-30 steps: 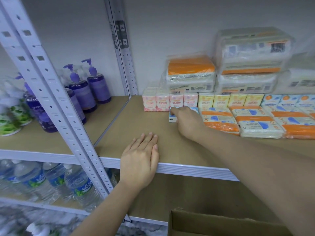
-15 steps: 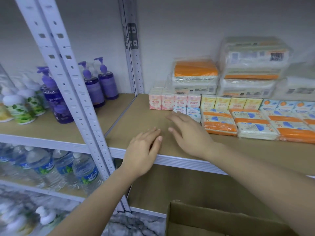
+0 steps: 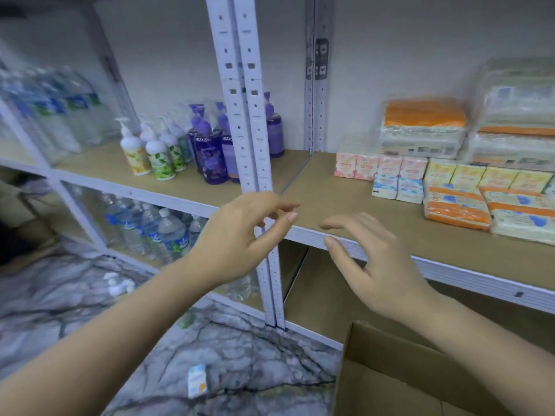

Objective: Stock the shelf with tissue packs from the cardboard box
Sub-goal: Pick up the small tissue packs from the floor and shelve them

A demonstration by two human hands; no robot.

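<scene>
1. Plainly, both hands were empty: the left hand [image 3: 240, 235] hung in the air before the post [image 3: 252, 145], its fingers loosely curled round nothing, and the right hand [image 3: 378, 265] hovered just over the front edge of the shelf [image 3: 345, 202], fingers spread and relaxed.
2. The packs already stocked sat at the right of the shelf: pink packs [image 3: 381, 168] and yellow packs [image 3: 486, 177] stood in a row near the back, two blue packs [image 3: 398, 189] stood just in front of the pink ones, and orange packs [image 3: 456, 208] lay flat beside the blue.
3. Larger wrapped bundles [image 3: 423, 127] were stacked behind the rows, against the wall.
4. The box [image 3: 420, 376] stood open on the floor below the shelf, under the right forearm; its contents could not be seen from this angle.
5. One small pack [image 3: 196, 381] lay on the floor, well apart from the box, to its left.
6. The step in hand looked like the gap between placements: nothing was held, and neither hand touched a pack.
7. The next move probably called for a reach down into the box for a fresh pack, or to the floor for the stray one.
8. That pack would then want standing upright beside the blue pair, with the bare board to their left giving room.
</scene>
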